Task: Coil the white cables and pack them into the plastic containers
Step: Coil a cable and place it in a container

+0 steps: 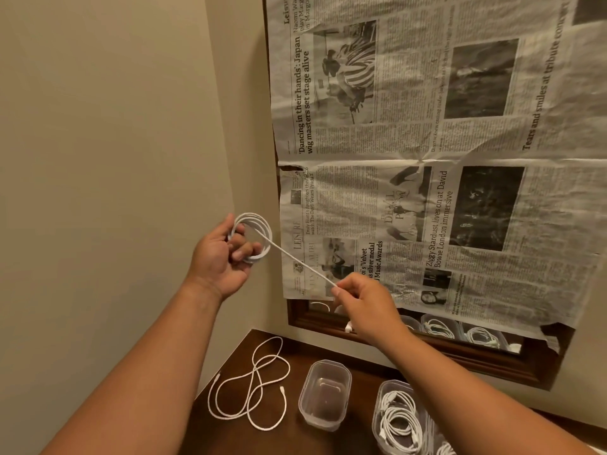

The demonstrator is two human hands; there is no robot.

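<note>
Covering most of the mirror [377,336], newspaper [427,159] hides its glass; our right arm cuts off a filled container [399,418] at lower right. Our left hand [223,254] grips the coiled cable [259,231], our right hand [364,307] pinches its tail; the plug [348,328] barely shows.

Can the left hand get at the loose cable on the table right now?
Probably not yet: the left hand is raised and full, holding the coil. The loose cable itself lies uncovered on the table.
</note>
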